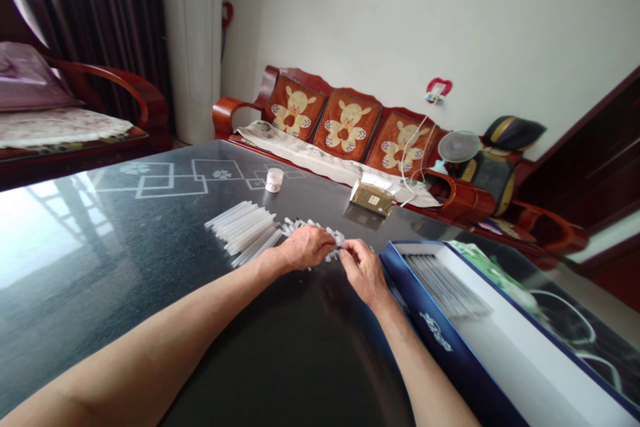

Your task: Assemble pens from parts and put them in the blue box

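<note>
Over the dark glossy table, my left hand (309, 247) and my right hand (364, 270) meet with fingertips pinched, almost touching. A small dark piece shows faintly between them, too small to name. Around and behind the fingers lies a pile of short, whitish, cap-like pieces (339, 238), partly hidden by my left hand. Left of that pile, a row of long translucent white tubes (243, 228), like pen barrels, lies side by side. Close to my right hand stands a blue box (435, 320) with a white inside, where several slim grey pen-like sticks (443, 283) lie together.
A small white cup (274, 180) stands beyond the tubes. Farther right sits a gold tissue box (373, 195). Green-and-white packaging (495, 273) and a white cord (575, 310) lie past the blue box. A wooden sofa (345, 127) lines the wall behind the table (165, 260).
</note>
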`<state>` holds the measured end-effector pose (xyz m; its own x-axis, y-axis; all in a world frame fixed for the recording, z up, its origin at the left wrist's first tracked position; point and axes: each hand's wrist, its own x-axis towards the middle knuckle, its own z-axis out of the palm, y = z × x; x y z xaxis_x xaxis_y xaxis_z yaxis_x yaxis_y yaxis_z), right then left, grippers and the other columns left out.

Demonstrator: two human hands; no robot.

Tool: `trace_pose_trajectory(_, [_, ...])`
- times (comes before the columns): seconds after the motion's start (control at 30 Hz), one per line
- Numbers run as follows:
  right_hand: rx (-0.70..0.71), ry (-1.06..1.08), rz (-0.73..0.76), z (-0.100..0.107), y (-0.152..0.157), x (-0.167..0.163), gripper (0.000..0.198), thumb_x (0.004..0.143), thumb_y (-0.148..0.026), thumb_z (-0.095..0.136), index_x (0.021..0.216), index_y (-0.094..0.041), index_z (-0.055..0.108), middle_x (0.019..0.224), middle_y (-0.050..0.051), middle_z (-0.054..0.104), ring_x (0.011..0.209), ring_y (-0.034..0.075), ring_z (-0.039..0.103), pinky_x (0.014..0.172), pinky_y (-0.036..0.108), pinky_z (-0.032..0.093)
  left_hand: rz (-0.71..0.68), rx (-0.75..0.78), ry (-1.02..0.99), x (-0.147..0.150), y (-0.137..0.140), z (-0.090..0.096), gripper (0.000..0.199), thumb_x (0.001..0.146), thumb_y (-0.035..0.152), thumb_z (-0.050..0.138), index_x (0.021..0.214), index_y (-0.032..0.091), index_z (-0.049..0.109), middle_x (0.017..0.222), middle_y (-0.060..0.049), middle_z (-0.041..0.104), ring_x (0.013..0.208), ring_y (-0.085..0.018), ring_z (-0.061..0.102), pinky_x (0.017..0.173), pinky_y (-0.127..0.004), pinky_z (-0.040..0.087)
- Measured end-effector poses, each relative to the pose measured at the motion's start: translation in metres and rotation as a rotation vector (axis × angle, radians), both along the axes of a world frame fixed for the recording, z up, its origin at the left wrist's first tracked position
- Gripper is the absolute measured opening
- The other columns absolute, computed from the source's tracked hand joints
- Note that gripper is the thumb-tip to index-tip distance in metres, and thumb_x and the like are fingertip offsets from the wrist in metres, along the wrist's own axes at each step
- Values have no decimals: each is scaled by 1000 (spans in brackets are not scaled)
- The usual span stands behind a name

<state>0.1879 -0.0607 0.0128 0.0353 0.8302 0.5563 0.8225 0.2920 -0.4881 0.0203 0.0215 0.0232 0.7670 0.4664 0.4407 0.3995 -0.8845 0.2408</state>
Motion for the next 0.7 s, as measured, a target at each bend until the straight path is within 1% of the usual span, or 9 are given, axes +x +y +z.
trace_pose_trajectory(0.1, [27, -27, 16, 0, 0, -1, 22, 89, -33, 45, 79, -20, 60, 81, 5, 65, 77, 18, 62, 70, 28, 46, -21, 2, -10, 1, -2, 1, 25, 91, 23, 46, 93, 17, 70, 84, -6, 69, 79, -17, 64, 74, -25, 47])
trace_pose_trajectory(0.2, [19, -6, 2, -3, 3, -4, 33, 93, -36, 38, 72, -21, 59, 76, 5, 65, 73, 18, 61, 66, 28, 45, -60, 0, -29, 1, -4, 2, 23, 90, 22, 47, 92, 17, 70, 85, -6, 69, 80, -18, 64, 75, -26, 47])
trace_pose_trajectory(0.3, [-53, 99, -43, -7, 6, -6, 43, 94, -42, 35, 61, -23, 56, 62, 3, 65, 61, 18, 60, 59, 29, 44, -83, -8, -41, 1, -5, 3, 24, 90, 19, 46, 88, 17, 70, 84, -6, 69, 79, -17, 64, 75, -25, 47])
trace_pose_trajectory(0.37, [-102, 168, -77, -9, 6, -7, 48, 94, -46, 33, 58, -23, 57, 57, 3, 64, 57, 18, 61, 57, 29, 45, -76, -10, -29, 1, -5, 2, 25, 90, 19, 46, 85, 16, 70, 82, -6, 69, 78, -17, 64, 74, -26, 47])
trace_pose_trajectory(0.43, [-111, 175, -87, -9, 5, -6, 46, 94, -46, 34, 65, -23, 61, 60, 4, 66, 60, 19, 63, 59, 30, 46, -58, -12, -13, 0, -4, 2, 25, 90, 20, 46, 85, 15, 70, 81, -7, 68, 78, -18, 64, 74, -26, 47])
trace_pose_trajectory(0.5, [-91, 134, -65, -7, 2, -5, 36, 92, -42, 39, 75, -22, 63, 67, 4, 69, 67, 20, 64, 63, 29, 47, -50, -16, -7, 0, -4, 1, 25, 90, 21, 45, 87, 15, 69, 82, -7, 68, 79, -19, 64, 74, -27, 47])
trace_pose_trajectory(0.57, [-69, 79, -33, -4, -1, -3, 25, 89, -38, 46, 81, -21, 63, 73, 4, 69, 74, 20, 64, 66, 28, 46, -51, -22, -7, -1, -3, 0, 26, 91, 22, 44, 89, 16, 69, 84, -8, 68, 80, -19, 64, 74, -27, 47])
trace_pose_trajectory(0.63, [-41, 38, -14, -4, -2, -2, 22, 87, -35, 47, 81, -21, 62, 78, 4, 69, 77, 19, 63, 68, 28, 46, -57, -23, -4, 0, -4, -1, 26, 90, 23, 44, 90, 16, 69, 85, -7, 69, 81, -19, 64, 75, -28, 48])
trace_pose_trajectory(0.7, [-24, 21, -15, -6, -1, -3, 27, 89, -36, 43, 76, -21, 61, 78, 5, 68, 76, 19, 63, 69, 28, 47, -68, -21, 0, 1, -5, -1, 25, 90, 22, 44, 91, 16, 69, 86, -7, 69, 82, -19, 65, 76, -28, 48])
